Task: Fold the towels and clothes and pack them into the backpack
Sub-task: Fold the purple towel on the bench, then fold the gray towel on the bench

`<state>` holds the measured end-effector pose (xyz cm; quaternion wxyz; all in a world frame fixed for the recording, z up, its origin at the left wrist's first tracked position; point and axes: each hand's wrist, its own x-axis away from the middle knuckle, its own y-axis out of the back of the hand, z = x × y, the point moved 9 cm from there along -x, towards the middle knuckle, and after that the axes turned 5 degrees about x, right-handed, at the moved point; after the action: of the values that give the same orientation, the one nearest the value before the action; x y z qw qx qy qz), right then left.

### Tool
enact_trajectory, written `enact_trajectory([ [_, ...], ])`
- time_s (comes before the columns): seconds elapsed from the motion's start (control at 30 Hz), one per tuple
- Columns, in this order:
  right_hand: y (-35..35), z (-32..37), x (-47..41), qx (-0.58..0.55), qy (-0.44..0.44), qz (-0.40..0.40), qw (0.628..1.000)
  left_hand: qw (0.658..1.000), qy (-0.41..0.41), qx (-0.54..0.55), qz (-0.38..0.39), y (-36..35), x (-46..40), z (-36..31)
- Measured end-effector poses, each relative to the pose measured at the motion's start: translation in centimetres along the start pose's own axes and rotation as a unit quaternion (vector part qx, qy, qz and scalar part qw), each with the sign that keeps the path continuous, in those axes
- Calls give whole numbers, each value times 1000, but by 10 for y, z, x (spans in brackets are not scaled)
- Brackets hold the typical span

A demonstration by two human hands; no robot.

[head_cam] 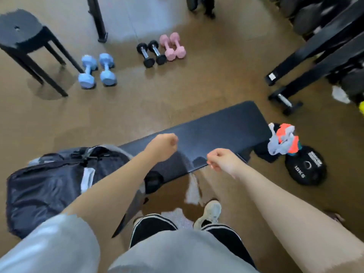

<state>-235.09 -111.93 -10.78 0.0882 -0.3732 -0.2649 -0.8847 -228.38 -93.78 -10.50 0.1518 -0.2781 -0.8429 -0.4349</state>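
Observation:
A dark backpack (45,190) lies open at the left end of a black padded bench (212,131), with a white folded cloth (87,180) showing inside it. My left hand (163,145) hovers over the bench with its fingers curled and nothing in it. My right hand (222,159) hangs at the bench's near edge, fingers loosely curled, holding nothing that I can see. A heap of clothes (283,141), grey, orange and dark, sits at the bench's right end.
A black weight plate (306,166) lies on the floor under the heap. Blue dumbbells (97,70), black dumbbells (151,54) and pink dumbbells (173,46) lie beyond the bench. A black stool (21,34) stands far left, a rack (319,48) far right.

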Motion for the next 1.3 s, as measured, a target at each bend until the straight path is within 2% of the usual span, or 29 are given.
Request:
enact_trajectory([
  [0.1,97,-51,6,-29,-43,-56,997,998,-54,22,-8,-29,-32,-109],
  [0.23,200,-109,17,-119,-73,-92,986,993,-111,31,35,-79,-70,-225],
  [0.53,336,-229,5,-181,-152,-165,958,973,-184,-41,130,-166,-170,-367],
  [0.7,400,-269,-36,-176,-185,-183,949,964,-191,-65,176,-195,-241,-419],
  [0.83,450,-289,-88,-169,-207,-189,945,965,-164,-52,200,-213,-308,-454],
  [0.97,482,-318,-149,-142,-213,-179,950,958,-148,-100,224,-250,-375,-476],
  [1.13,510,-387,-215,-102,-232,-178,951,941,-135,-166,264,-322,-457,-493],
  [1.3,531,-486,-323,-46,-250,-168,952,952,-83,-146,256,-404,-553,-481],
])
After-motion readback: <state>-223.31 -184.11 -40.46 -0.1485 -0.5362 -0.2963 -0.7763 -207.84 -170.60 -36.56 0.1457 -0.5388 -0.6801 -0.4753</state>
